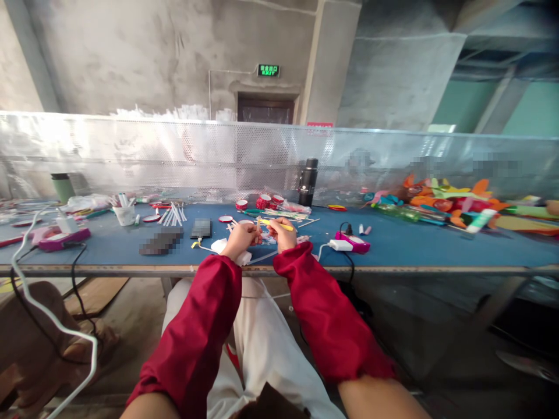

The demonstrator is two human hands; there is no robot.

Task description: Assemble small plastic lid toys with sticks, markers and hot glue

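Observation:
Both my arms wear red sleeves and reach to the front edge of the blue table [393,244]. My left hand [241,235] is closed in a pinch on a small pale piece that I cannot name. My right hand [283,231] is closed round a thin yellow stick [275,225] that points left toward the left hand. The two hands are almost touching above a white lump and some white sticks [262,256] lying on the table.
A black bottle [308,181] stands behind the hands, with red tape rolls [264,201] beside it. A pink and white glue gun [353,243] lies to the right, another [61,237] to the left. Colourful pinwheels [449,201] are piled at the right. A white cup [124,214] and dark phone [201,227] sit left.

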